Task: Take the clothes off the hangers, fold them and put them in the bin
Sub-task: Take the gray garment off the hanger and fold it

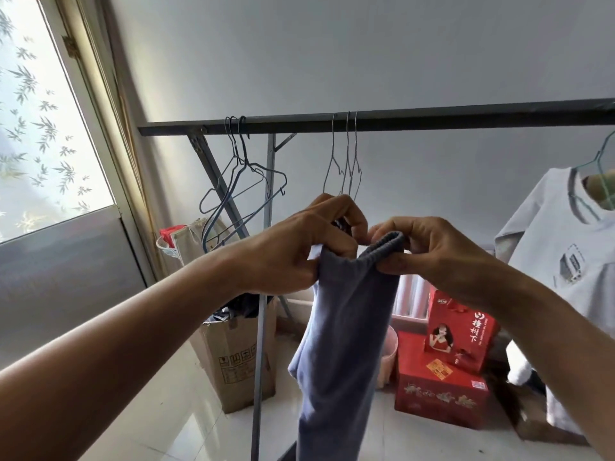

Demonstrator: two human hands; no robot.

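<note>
Far left, window w/ leaf-pattern glass, no part of the job. At the left end of the rail a bunch of empty hangers hung bare, so some garments looked done. Below them stood a cardboard box w/ dark cloth heaped at its top, prob. the bin, tho a small pink bin sat further right behind the trousers; couldn't tell which was meant. Step in hand, as I read it: freeing the blue-grey trousers from a hanger. L hand reached up from lower left, fingers curled, pinching the left side of the waistband. Its knuckles hid the bottoms of three thin wire hangers, so whether the cloth was clear of the wire couldn't be told. Trousers hung straight down btwn the hands, legs together, running out of frame below. R hand reached in from lower right, thumb under & fingers over the elastic, gripping it, nearly touching the L hand. Next move prob. calls for drawing the waistband toward the body, clear of the wire, then folding lengthwise before binning. Far right, red boxes on the floor & a white T-shirt not yet taken down.
</note>
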